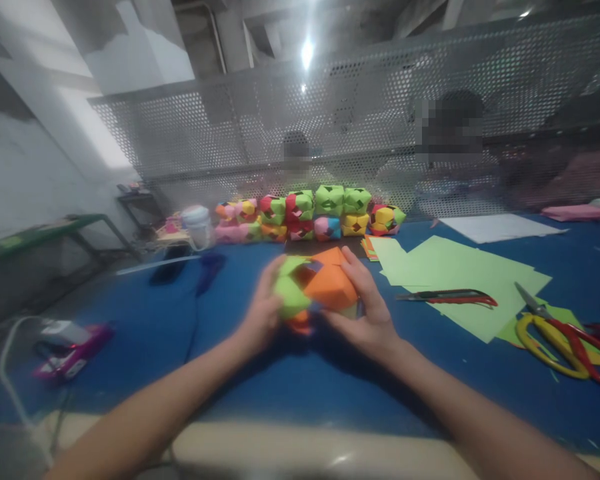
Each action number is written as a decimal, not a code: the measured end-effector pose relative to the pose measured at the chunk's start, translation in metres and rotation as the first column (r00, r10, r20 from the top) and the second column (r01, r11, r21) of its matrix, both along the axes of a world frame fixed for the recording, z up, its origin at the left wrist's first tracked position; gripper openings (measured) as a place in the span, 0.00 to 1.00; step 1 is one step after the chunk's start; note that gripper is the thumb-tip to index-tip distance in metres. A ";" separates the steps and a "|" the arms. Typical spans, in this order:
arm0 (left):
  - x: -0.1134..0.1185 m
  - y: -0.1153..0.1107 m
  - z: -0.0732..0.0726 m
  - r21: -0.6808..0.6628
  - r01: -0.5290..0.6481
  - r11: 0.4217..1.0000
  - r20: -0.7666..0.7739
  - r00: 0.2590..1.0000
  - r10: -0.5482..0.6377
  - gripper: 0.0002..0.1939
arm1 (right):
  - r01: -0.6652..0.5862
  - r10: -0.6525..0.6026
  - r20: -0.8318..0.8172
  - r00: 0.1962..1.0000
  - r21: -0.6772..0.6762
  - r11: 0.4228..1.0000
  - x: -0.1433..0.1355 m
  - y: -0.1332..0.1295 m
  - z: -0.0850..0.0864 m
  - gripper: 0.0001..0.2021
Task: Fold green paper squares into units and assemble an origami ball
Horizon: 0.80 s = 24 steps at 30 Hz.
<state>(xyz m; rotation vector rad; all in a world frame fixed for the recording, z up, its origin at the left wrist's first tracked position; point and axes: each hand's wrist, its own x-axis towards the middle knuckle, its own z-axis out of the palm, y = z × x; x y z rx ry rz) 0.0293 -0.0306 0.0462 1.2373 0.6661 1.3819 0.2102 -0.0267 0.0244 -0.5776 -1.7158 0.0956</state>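
Note:
Between my two hands is a folded paper ball (330,287), green on its left part and orange on its right, with dark gaps between the panels. My left hand (265,310) wraps round the green side, and its fingers are partly hidden behind the ball. On the orange side, my right hand (373,310) grips with the thumb below and the fingers along the upper edge. The ball is held just above the blue table (250,373). Behind it stands a stacked row of similar paper balls (330,200) in green, red, yellow, pink and blue.
Green paper sheets (460,267) lie at the right, with a red-handled cutter (450,297) on them. Scissors (555,340) with yellow and red handles are nearby. A purple power strip (73,353) is at the left. A white cup (197,227) stands behind; a perforated metal screen (360,120) rises beyond.

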 end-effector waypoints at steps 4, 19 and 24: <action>0.002 -0.002 0.001 -0.035 0.017 0.999 0.023 1.000 -0.016 0.38 | -0.003 0.004 0.008 1.000 -0.067 0.998 0.000 -0.001 0.000 0.37; 0.000 0.006 -0.002 -0.054 -0.041 0.998 -0.029 0.999 0.040 0.39 | -0.045 0.074 0.103 0.992 -0.263 0.964 0.006 -0.002 0.007 0.33; 0.005 0.002 0.000 -0.074 -0.023 0.997 0.006 1.000 0.024 0.38 | -0.022 0.055 0.137 0.989 -0.237 0.971 0.006 0.000 0.003 0.34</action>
